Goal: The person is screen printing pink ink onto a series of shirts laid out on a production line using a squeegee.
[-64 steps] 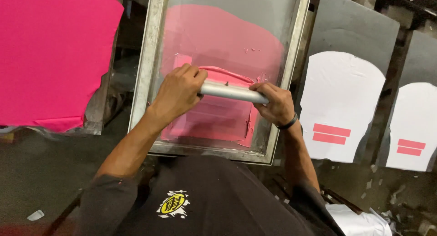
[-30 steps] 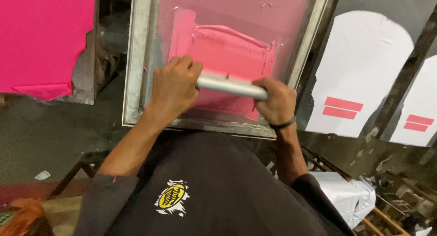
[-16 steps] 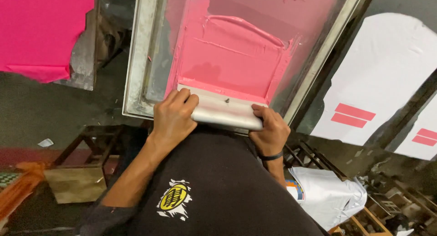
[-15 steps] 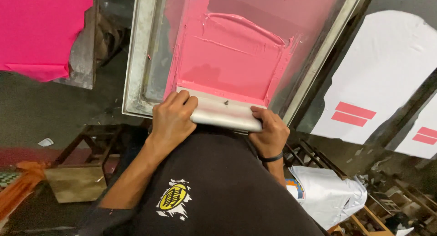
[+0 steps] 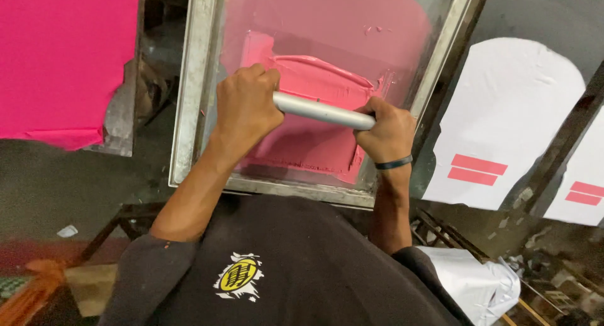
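Both hands, left (image 5: pixel 246 109) and right (image 5: pixel 387 133), gripped one silver squeegee (image 5: pixel 322 111) tight, over pink ink inside the metal screen frame (image 5: pixel 195 80). Rightward lay two white pieces (image 5: pixel 500 121), each bearing two pink bars (image 5: pixel 475 168).

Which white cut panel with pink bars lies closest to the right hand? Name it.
The full rounded white panel just right of the screen frame, nearest the right hand. The other panel sits cropped at the picture's right edge.
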